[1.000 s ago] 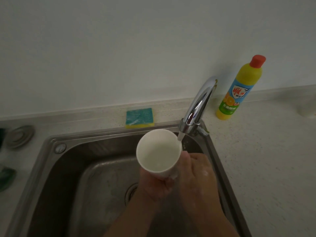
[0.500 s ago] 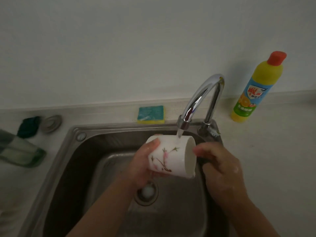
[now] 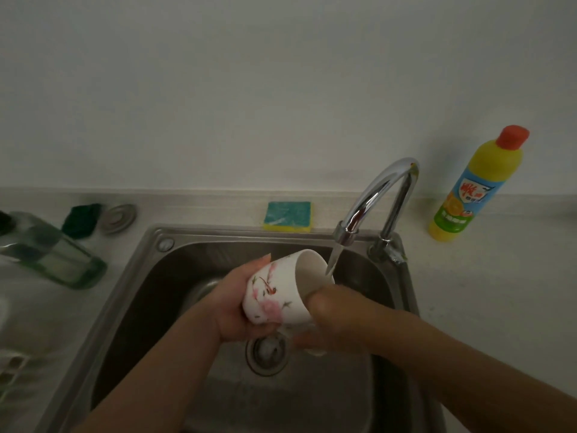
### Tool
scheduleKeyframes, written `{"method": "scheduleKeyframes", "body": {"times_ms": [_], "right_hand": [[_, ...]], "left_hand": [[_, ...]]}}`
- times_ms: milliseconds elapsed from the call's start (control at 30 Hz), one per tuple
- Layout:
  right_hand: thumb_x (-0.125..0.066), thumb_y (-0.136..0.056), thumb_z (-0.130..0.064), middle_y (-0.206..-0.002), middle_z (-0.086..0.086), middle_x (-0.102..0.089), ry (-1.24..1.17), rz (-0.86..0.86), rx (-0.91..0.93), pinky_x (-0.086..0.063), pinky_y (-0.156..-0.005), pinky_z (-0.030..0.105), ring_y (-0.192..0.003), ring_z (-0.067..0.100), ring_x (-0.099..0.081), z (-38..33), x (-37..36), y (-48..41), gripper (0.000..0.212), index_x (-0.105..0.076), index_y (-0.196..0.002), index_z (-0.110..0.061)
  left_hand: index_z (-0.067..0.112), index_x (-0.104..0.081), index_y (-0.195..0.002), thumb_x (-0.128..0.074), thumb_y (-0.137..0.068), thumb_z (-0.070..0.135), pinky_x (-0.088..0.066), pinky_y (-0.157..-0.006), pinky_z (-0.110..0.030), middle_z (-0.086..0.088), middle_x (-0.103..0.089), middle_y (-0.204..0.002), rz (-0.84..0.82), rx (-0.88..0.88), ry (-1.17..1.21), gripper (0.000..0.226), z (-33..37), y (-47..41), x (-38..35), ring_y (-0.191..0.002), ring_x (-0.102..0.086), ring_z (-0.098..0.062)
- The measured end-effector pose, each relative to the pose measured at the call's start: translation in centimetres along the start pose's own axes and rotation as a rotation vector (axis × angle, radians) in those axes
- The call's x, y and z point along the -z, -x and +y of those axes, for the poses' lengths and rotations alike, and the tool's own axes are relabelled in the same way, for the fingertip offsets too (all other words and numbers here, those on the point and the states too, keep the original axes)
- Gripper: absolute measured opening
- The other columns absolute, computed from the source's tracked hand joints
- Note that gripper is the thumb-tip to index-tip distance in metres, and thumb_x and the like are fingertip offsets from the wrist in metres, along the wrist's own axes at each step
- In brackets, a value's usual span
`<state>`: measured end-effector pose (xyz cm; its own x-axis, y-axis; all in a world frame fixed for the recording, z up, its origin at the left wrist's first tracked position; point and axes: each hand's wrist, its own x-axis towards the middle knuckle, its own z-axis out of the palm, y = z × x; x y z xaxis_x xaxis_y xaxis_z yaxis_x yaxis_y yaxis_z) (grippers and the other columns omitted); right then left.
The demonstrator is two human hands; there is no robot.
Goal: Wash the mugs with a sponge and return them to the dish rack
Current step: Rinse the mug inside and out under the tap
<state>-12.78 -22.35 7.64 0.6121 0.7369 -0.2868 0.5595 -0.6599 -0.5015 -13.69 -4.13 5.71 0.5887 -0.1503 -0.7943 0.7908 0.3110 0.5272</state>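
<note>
A white mug (image 3: 278,295) with a pink flower pattern lies tilted on its side over the steel sink (image 3: 146,276), mouth facing right under the running tap (image 3: 371,207). My left hand (image 3: 240,304) grips the mug's base and side. My right hand (image 3: 337,320) holds the rim, its thumb hooked inside the mouth and its fingers curled under the mug. Water streams onto the rim beside that thumb. A green and yellow sponge (image 3: 288,216) lies on the ledge behind the sink. A white rack (image 3: 12,370) shows partly at the left edge.
A yellow detergent bottle (image 3: 474,185) with an orange cap stands right of the tap. A green glass object (image 3: 53,251), a dark green lump (image 3: 81,220) and a metal sink plug (image 3: 117,218) sit on the counter at left. The drain (image 3: 265,351) lies below the hands.
The mug has turned from mouth-up to lying on its side with its mouth to the right. My right hand moved from beside the mug onto its rim, thumb inside. The view shifted left.
</note>
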Motion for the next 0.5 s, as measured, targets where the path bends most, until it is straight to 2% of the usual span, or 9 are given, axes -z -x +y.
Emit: {"method": "scheduleKeyframes", "body": {"times_ms": [33,100,200,233,300,333,400,467,500], "right_hand": [[-0.06,-0.084,-0.053,-0.123,0.005,-0.061,-0.047,0.017,-0.01,-0.05,-0.094,0.03,-0.108,0.018,-0.06,0.3,-0.3,-0.3,0.061,-0.05,-0.133,-0.018],[-0.064,-0.079,-0.058,-0.114,0.002,-0.066,-0.355,0.067,-0.103,-0.055,-0.088,0.033,-0.1,0.015,-0.064,0.6,-0.8,-0.7,0.06,-0.054,-0.124,-0.02],[-0.071,-0.079,-0.04,-0.11,0.001,-0.068,-0.9,0.18,-0.213,-0.057,-0.083,0.028,-0.097,0.012,-0.066,0.2,-1.3,-1.5,0.048,-0.057,-0.119,-0.018],[-0.072,-0.079,-0.038,-0.113,0.002,-0.066,-0.97,0.235,-0.227,-0.056,-0.082,0.025,-0.099,0.011,-0.065,0.1,-1.5,-2.0,0.052,-0.054,-0.122,-0.016],[-0.071,-0.072,-0.051,-0.116,0.002,-0.063,-0.971,0.32,-0.246,-0.056,-0.084,0.026,-0.101,0.01,-0.063,0.0,-2.0,-2.8,0.067,-0.051,-0.125,-0.015],[-0.068,-0.065,-0.059,-0.115,0.002,-0.062,-0.96,0.343,-0.257,-0.056,-0.084,0.03,-0.101,0.011,-0.063,-0.1,-2.1,-3.0,0.074,-0.052,-0.123,-0.016],[-0.065,-0.063,-0.064,-0.11,0.002,-0.062,-0.973,0.359,-0.309,-0.056,-0.081,0.033,-0.098,0.012,-0.063,-0.5,-2.0,-3.2,0.07,-0.055,-0.115,-0.018],[-0.064,-0.078,-0.057,-0.107,0.0,-0.062,-1.03,0.35,-0.314,-0.055,-0.074,0.024,-0.094,0.009,-0.062,-0.8,-1.4,-2.9,0.052,-0.054,-0.112,-0.018],[-0.06,-0.084,-0.053,-0.106,-0.001,-0.061,-1.059,0.309,-0.276,-0.053,-0.072,0.019,-0.093,0.007,-0.061,-0.7,-1.1,-2.6,0.045,-0.052,-0.112,-0.019]], "left_hand": [[0.008,-0.073,-0.1,-0.06,-0.072,0.056,-0.055,-0.073,-0.042,-0.019,-0.07,-0.095,-0.045,0.019,0.032,0.057,-0.1,-0.2,0.3,-0.081,-0.068,-0.033],[0.006,-0.074,-0.104,-0.053,-0.078,0.059,-0.055,-0.076,-0.044,-0.022,-0.068,-0.105,-0.124,0.016,0.1,0.062,-0.6,-0.2,0.6,-0.088,-0.067,-0.035],[0.009,-0.065,-0.121,-0.044,-0.083,0.059,-0.048,-0.088,-0.048,-0.021,-0.065,-0.116,-0.219,-0.113,0.184,0.066,-1.7,-0.5,0.7,-0.1,-0.062,-0.036],[0.01,-0.059,-0.128,-0.046,-0.084,0.054,-0.048,-0.089,-0.047,-0.02,-0.064,-0.118,-0.212,-0.185,0.217,0.063,-2.1,-0.9,0.8,-0.101,-0.062,-0.035],[0.014,-0.053,-0.133,-0.052,-0.081,0.041,-0.052,-0.082,-0.043,-0.017,-0.065,-0.119,-0.134,-0.286,0.226,0.059,-2.3,-1.2,0.5,-0.097,-0.064,-0.031],[0.013,-0.057,-0.13,-0.055,-0.08,0.038,-0.052,-0.078,-0.041,-0.016,-0.066,-0.115,-0.114,-0.291,0.181,0.056,-2.2,-1.2,0.3,-0.093,-0.064,-0.029],[0.014,-0.072,-0.108,-0.058,-0.077,0.041,-0.047,-0.075,-0.041,-0.016,-0.067,-0.102,-0.122,-0.219,0.072,0.043,-2.0,-1.2,-0.2,-0.085,-0.064,-0.03],[0.017,-0.079,-0.084,-0.057,-0.074,0.046,-0.047,-0.075,-0.042,-0.014,-0.07,-0.09,-0.1,-0.092,0.038,0.038,-1.4,-1.0,-0.2,-0.077,-0.066,-0.031],[0.017,-0.079,-0.079,-0.056,-0.072,0.048,-0.048,-0.075,-0.042,-0.014,-0.071,-0.087,-0.089,-0.04,0.041,0.039,-1.2,-1.2,0.1,-0.074,-0.067,-0.03]]}}
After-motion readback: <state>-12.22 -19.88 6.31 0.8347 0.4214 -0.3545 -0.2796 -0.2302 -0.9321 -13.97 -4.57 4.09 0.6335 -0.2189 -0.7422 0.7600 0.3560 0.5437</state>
